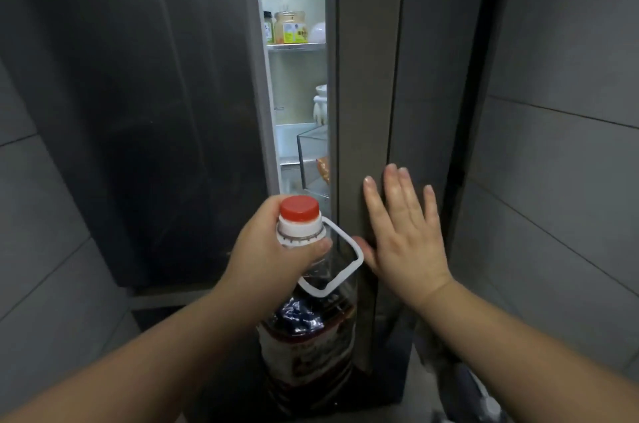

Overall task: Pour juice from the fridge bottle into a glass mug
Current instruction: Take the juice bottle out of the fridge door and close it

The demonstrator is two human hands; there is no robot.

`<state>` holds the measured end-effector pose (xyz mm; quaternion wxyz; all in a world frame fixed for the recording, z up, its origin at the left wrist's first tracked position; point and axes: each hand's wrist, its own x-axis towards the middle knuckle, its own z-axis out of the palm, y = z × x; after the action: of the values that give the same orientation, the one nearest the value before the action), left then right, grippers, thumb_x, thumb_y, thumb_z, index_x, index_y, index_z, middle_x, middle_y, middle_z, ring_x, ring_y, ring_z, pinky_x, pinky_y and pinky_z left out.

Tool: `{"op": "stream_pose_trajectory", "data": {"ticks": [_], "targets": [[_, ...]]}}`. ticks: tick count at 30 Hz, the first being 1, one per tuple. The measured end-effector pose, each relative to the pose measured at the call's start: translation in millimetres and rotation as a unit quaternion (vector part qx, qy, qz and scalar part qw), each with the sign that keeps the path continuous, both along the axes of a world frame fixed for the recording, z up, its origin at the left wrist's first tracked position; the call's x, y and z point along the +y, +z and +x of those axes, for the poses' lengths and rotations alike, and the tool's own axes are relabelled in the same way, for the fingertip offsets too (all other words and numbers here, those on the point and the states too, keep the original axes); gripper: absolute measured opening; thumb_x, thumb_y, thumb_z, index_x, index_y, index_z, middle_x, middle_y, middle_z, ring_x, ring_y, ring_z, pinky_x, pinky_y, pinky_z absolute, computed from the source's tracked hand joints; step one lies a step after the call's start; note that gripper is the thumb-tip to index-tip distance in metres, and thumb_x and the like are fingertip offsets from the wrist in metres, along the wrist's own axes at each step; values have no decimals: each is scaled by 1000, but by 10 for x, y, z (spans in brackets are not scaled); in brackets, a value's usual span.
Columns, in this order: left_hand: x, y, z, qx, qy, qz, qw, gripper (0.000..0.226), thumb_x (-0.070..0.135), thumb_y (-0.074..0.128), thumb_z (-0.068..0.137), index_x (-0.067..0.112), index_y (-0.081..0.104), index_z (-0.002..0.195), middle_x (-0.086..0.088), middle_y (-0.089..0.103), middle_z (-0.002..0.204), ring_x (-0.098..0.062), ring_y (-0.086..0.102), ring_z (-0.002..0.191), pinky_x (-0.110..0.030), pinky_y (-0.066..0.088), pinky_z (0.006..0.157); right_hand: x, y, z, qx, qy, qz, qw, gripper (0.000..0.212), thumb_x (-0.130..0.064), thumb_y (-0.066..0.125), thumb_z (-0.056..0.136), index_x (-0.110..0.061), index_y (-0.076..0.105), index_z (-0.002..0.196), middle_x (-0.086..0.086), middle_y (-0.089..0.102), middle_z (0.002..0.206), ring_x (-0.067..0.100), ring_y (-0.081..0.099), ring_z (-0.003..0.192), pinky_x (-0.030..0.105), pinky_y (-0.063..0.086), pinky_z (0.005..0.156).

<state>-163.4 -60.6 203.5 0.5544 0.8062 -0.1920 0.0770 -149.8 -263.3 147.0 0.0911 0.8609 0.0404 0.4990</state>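
My left hand [273,249] grips the neck of a large clear juice bottle [311,346] filled with dark red liquid. The bottle has a red cap [299,207], a white collar and a white carry handle [345,256], and it hangs upright in front of the fridge. My right hand [401,232] is flat and open, with its palm against the grey right fridge door [366,93]. That door stands slightly ajar. No glass mug is in view.
A narrow lit gap shows fridge shelves with a yellow-labelled jar [290,27], a white ceramic item [321,104] and a clear drawer [313,159]. The dark left fridge door [138,111] is shut. Grey tiled walls [560,145] stand on both sides.
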Motion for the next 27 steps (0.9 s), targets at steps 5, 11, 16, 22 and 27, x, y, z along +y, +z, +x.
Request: {"op": "stream_pose_trajectory", "data": {"ticks": [5,11,16,22,27], "targets": [[351,-56,526,4,5,18,1000,45,18,81,71,35,54,103,17,64,92,12,59,83,-10,45,61,468,-32,634,30,11,-5,999,78,-41,52,91,-9,14,151,13,8,157,28,3,146,46,-7,117],[711,-212,1150,-30,-17,69,997,43,20,81,70,31,55,103,14,64,93,4,61,88,-18,49,72,682,-318,1112,69,87,180,977,75,-44,56,88,-25,20,151,4,7,160,28,5,147,47,1,117],[809,-450,1548,-26,-18,91,995,46,26,81,70,41,51,102,30,60,98,10,58,93,-5,46,69,907,-1271,1179,180,34,731,658,80,-49,54,91,-38,3,152,2,-5,163,24,4,148,35,10,116],[832,-751,1924,-32,-16,116,993,55,21,83,65,45,49,101,29,60,98,13,56,94,0,41,73,1102,-1875,1729,169,51,946,272,134,-90,62,35,-52,-1,146,2,34,154,33,44,132,59,37,106],[784,-989,2121,-3,-32,122,992,55,20,84,64,47,50,97,39,56,102,14,55,95,0,40,73,1123,-1870,2031,105,105,963,224,118,-64,74,55,-52,1,147,3,45,145,34,59,114,57,49,95]]}}
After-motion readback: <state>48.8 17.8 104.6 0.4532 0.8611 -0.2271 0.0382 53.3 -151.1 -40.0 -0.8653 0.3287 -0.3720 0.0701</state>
